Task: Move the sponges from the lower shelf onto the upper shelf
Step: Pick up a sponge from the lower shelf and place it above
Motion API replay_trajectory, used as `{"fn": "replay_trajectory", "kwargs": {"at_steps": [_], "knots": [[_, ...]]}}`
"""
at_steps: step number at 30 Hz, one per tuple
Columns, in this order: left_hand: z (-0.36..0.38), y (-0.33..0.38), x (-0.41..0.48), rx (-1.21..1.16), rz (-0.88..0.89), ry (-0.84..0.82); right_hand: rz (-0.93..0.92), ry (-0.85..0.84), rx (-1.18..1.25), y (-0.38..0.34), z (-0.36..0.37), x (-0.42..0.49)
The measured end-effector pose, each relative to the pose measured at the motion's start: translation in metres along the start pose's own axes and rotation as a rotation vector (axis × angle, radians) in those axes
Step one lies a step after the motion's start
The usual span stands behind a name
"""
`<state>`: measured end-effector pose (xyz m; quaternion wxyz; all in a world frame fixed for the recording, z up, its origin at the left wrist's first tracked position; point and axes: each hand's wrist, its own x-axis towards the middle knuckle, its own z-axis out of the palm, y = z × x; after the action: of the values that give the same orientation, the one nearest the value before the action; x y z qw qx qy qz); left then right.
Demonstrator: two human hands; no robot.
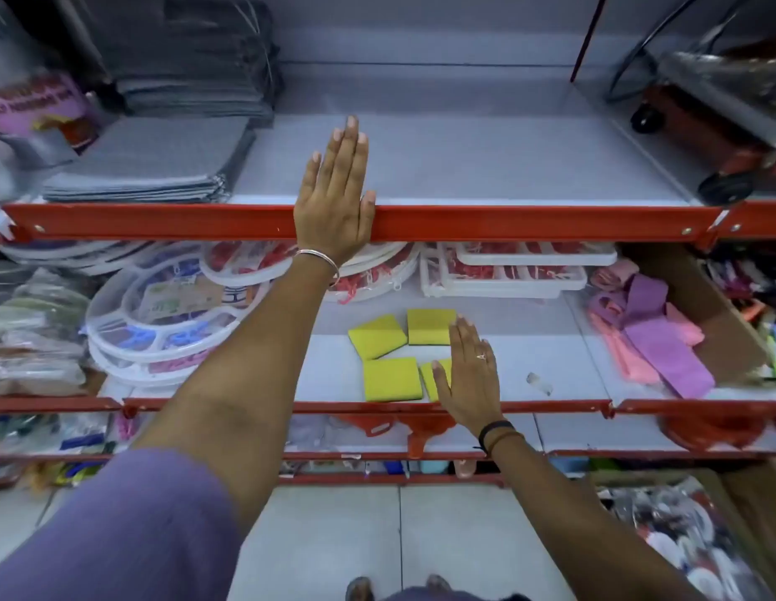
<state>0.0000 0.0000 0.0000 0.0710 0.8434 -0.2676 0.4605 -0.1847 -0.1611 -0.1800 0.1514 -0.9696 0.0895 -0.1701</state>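
Several flat yellow sponges lie on the lower shelf: one at the back left, one at the back right, one at the front, and another partly hidden under my right hand. My right hand lies flat, fingers together, over that sponge and holds nothing. My left hand rests flat, palm down, on the red front rail of the upper shelf, its fingers stretched onto the bare grey surface.
Stacked grey cloths fill the upper shelf's left; a red wheeled trolley stands at its right. On the lower shelf, round plastic trays sit left, white trays behind, pink and purple cloths right.
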Motion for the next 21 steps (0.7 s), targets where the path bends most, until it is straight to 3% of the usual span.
{"fn": "replay_trajectory", "kwargs": {"at_steps": [5, 9, 15, 21], "knots": [[0.003, 0.000, -0.001, 0.020, -0.022, 0.040, 0.349, -0.387, -0.089, 0.017, 0.023, -0.001], [0.007, -0.001, -0.002, 0.036, -0.014, 0.063, 0.435, -0.483, -0.058, 0.014, 0.029, 0.011], [0.006, 0.000, -0.002, 0.026, -0.026, 0.051, 0.459, -0.459, -0.008, 0.021, 0.007, 0.027], [0.003, 0.002, -0.001, 0.004, -0.053, 0.035, 0.191, -0.442, 0.149, 0.012, -0.084, 0.051]]}}
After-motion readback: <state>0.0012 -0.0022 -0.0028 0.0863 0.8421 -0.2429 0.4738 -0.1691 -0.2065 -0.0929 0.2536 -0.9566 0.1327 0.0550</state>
